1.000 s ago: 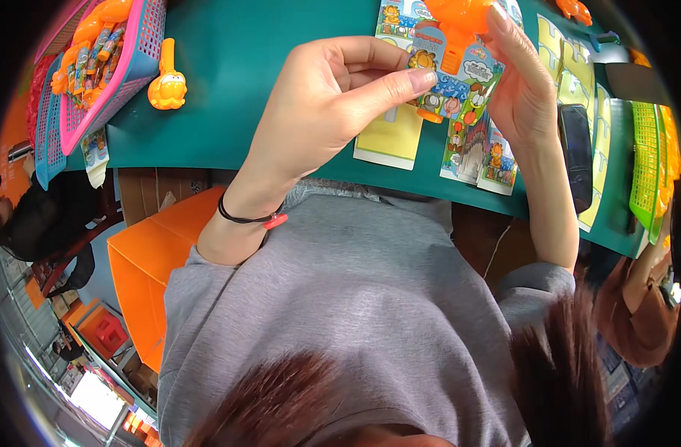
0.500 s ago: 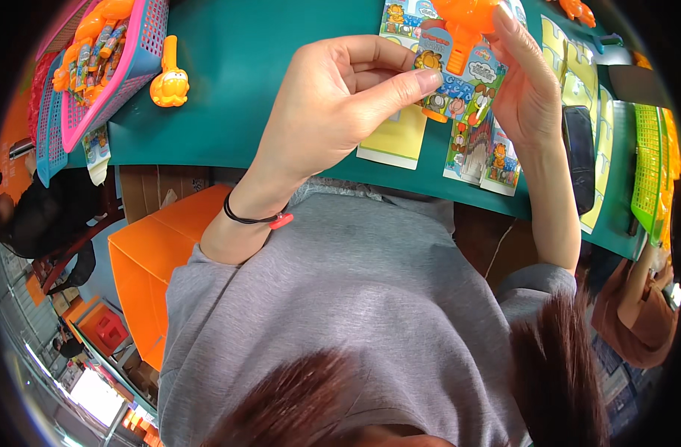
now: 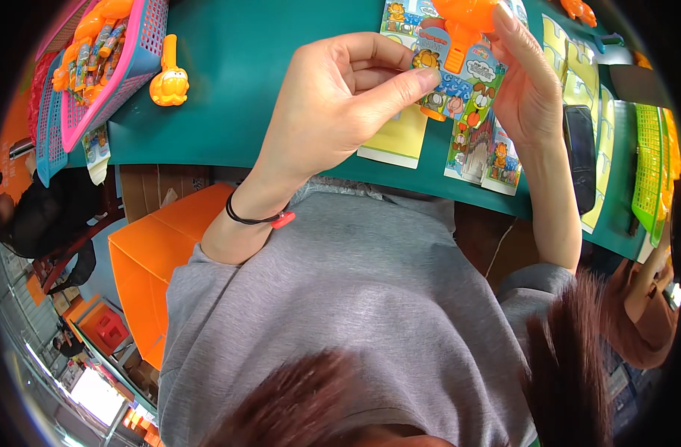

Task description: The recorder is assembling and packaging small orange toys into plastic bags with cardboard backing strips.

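Note:
My left hand [image 3: 333,112] pinches the left edge of a printed cartoon card [image 3: 459,100] between thumb and fingers. An orange plastic toy [image 3: 465,16] lies across the upper part of this card, its ridged stem pointing down over the print. At its right side, my right hand [image 3: 533,93] grips the toy, with the thumb up against the orange body. A small orange end [image 3: 433,114] shows below the card's left corner. Underneath, on the green table, lie a yellow sheet [image 3: 394,140] and several printed cartoon cards [image 3: 500,165].
Left on the table [image 3: 228,97] lies an orange cat-head toy [image 3: 169,86], beside a pink-and-blue basket [image 3: 137,71] of similar toys. To the right are a dark phone [image 3: 579,153], yellow sheets [image 3: 581,67] and a green basket [image 3: 646,167]. An orange box [image 3: 158,257] stands below the table's edge.
The card has tilted slightly in my hands, and its lower edge sits a little differently. Both hands keep nearly the same place and hold. At the right, another person's arm has shifted.

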`<action>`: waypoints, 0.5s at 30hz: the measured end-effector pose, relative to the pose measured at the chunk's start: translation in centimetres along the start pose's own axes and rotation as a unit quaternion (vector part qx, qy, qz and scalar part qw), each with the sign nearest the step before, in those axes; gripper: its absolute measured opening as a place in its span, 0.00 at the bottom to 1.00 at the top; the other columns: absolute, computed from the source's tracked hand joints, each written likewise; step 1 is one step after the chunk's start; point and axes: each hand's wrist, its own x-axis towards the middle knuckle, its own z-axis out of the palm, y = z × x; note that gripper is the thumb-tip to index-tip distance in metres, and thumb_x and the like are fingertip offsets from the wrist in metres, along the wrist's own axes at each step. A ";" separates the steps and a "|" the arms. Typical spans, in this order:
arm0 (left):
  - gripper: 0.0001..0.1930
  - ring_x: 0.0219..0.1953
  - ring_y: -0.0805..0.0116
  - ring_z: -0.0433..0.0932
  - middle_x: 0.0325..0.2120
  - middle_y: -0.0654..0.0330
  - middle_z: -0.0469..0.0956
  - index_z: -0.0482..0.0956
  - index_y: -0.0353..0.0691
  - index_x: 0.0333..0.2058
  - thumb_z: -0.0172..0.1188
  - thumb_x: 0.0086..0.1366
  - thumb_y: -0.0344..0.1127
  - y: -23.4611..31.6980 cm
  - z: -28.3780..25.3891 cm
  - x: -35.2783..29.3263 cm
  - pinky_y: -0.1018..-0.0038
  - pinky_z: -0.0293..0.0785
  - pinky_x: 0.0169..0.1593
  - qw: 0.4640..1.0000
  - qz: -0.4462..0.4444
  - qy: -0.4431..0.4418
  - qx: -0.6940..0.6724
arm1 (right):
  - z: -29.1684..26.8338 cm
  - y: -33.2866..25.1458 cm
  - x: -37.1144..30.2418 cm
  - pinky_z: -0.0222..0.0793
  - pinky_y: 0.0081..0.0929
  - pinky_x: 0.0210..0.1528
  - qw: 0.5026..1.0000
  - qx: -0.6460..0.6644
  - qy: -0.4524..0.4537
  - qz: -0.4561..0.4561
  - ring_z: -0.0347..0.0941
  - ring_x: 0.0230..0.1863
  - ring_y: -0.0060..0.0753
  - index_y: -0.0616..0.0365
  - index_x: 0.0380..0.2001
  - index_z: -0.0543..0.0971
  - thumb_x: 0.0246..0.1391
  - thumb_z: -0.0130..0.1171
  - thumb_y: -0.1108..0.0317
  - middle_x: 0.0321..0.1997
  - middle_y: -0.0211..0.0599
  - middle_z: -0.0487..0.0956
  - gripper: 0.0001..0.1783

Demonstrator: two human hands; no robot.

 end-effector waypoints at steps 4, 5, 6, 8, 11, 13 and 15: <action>0.11 0.40 0.71 0.81 0.35 0.54 0.82 0.78 0.28 0.40 0.66 0.61 0.28 -0.4 -0.1 0.0 0.77 0.77 0.47 1.000 0.027 0.008 0.009 | 6.8 -1.3 1.7 0.72 0.29 0.56 0.829 -0.315 0.408 0.218 0.76 0.53 0.34 0.62 0.62 0.66 0.61 0.57 0.61 0.54 0.43 0.77 0.29; 0.11 0.40 0.70 0.82 0.36 0.53 0.82 0.77 0.28 0.40 0.66 0.60 0.26 -0.5 -0.1 0.0 0.77 0.78 0.46 0.999 0.035 0.004 0.028 | 6.8 -1.3 1.7 0.72 0.29 0.56 0.831 -0.312 0.403 0.221 0.76 0.53 0.35 0.62 0.62 0.66 0.60 0.57 0.62 0.54 0.43 0.77 0.30; 0.11 0.40 0.70 0.82 0.36 0.53 0.82 0.77 0.28 0.40 0.66 0.60 0.26 -0.7 -0.1 0.0 0.77 0.78 0.46 0.999 0.036 0.004 0.028 | 6.9 -1.3 1.8 0.72 0.29 0.56 0.832 -0.312 0.403 0.221 0.76 0.53 0.35 0.62 0.62 0.66 0.60 0.57 0.62 0.54 0.43 0.77 0.30; 0.11 0.40 0.67 0.83 0.36 0.51 0.82 0.76 0.27 0.39 0.67 0.58 0.23 -1.1 -0.2 0.1 0.75 0.80 0.45 0.998 0.049 0.025 0.034 | 7.2 -1.0 2.1 0.73 0.31 0.55 0.820 -0.318 0.421 0.223 0.76 0.52 0.36 0.62 0.61 0.67 0.60 0.58 0.63 0.54 0.42 0.76 0.28; 0.21 0.39 0.65 0.84 0.37 0.49 0.82 0.72 0.27 0.47 0.69 0.57 0.23 -1.8 -0.2 0.0 0.74 0.81 0.45 0.996 0.041 0.042 0.068 | 7.5 -0.8 2.9 0.70 0.34 0.58 0.794 -0.329 0.443 0.255 0.74 0.56 0.40 0.62 0.59 0.68 0.58 0.59 0.66 0.53 0.43 0.76 0.27; 0.28 0.39 0.65 0.84 0.38 0.49 0.81 0.67 0.28 0.52 0.69 0.56 0.23 -1.5 -0.2 0.1 0.74 0.81 0.45 0.994 0.060 0.061 0.074 | 6.1 -0.9 1.2 0.73 0.34 0.56 0.810 -0.362 0.395 0.238 0.75 0.55 0.39 0.62 0.58 0.68 0.62 0.55 0.62 0.53 0.46 0.77 0.25; 0.34 0.38 0.64 0.84 0.39 0.48 0.81 0.62 0.29 0.57 0.70 0.55 0.23 -2.1 -0.7 1.2 0.73 0.81 0.46 0.989 0.078 0.090 0.083 | 5.2 -0.7 0.2 0.76 0.34 0.53 0.827 -0.389 0.340 0.225 0.76 0.54 0.38 0.62 0.58 0.68 0.65 0.51 0.58 0.53 0.48 0.77 0.24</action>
